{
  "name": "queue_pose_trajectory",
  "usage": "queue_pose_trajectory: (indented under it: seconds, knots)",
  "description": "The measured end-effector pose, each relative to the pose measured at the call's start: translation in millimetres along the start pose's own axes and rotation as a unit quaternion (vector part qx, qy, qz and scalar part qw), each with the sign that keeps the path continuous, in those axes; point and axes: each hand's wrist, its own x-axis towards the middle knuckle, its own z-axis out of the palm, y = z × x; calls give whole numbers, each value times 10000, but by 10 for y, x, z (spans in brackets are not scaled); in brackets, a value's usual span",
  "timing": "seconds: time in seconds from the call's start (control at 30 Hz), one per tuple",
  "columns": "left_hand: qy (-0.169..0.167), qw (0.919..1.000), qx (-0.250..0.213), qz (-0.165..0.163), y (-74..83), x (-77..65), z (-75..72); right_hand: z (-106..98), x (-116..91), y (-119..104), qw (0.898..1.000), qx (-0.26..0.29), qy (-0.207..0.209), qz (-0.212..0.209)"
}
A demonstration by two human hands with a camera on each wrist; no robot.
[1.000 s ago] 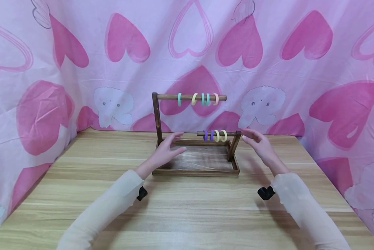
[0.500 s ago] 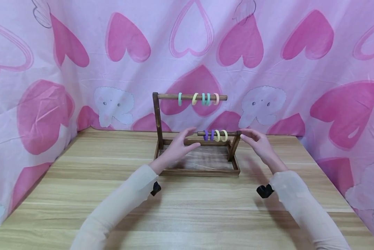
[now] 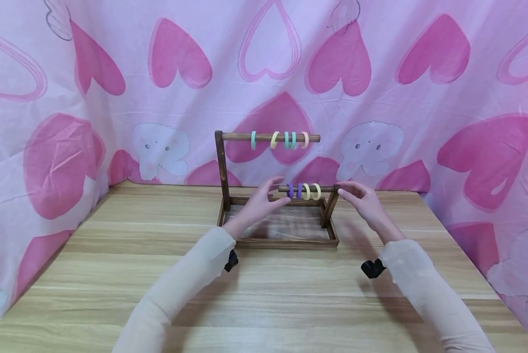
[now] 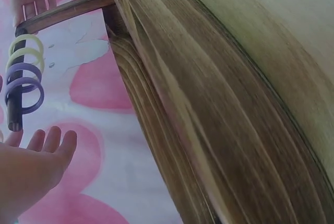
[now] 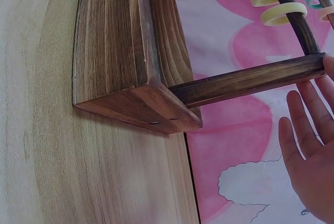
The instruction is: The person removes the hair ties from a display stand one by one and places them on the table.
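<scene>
A dark wooden rack (image 3: 286, 243) with a tray base carries two rods. Two purple rings (image 3: 299, 191) and two pale yellow rings (image 3: 317, 191) hang on the lower rod (image 3: 328, 189). My left hand (image 3: 259, 203) is at that rod's free end, thumb and fingers apart, beside the outer purple ring; whether it touches is unclear. It grips nothing. At the opposite end, my right hand (image 3: 364, 202) has its thumb and index fingertips at the top of the short post (image 5: 250, 80), its other fingers extended. They appear to touch the post.
The upper rod (image 3: 237, 137) holds a pink ring (image 3: 305, 140), a yellow ring (image 3: 274, 140) and several mint rings (image 3: 253, 140). The rack stands on a wood-grain table (image 3: 264, 299). Behind it hangs a pink heart-patterned cloth (image 3: 264, 103).
My left hand has moved rightward from over the tray's left part to the lower rod's free end. My right hand has shifted slightly left to the post top. The rings stay in place.
</scene>
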Motion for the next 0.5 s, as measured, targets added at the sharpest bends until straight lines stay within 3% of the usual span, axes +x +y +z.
queue_pose_trajectory:
  seconds: [0.17, 0.37, 0.5]
  knots:
    - [11, 9999, -71, -96, 25, 3, 28, 35, -31, -89, 10000, 36, 44, 6]
    - [-49, 9996, -136, -254, 270, -81, 8, 31, -27, -70, 9999, 94, 61, -9]
    - [17, 9999, -57, -156, 108, 5, 53, 28, -23, -57, 9999, 135, 74, -26]
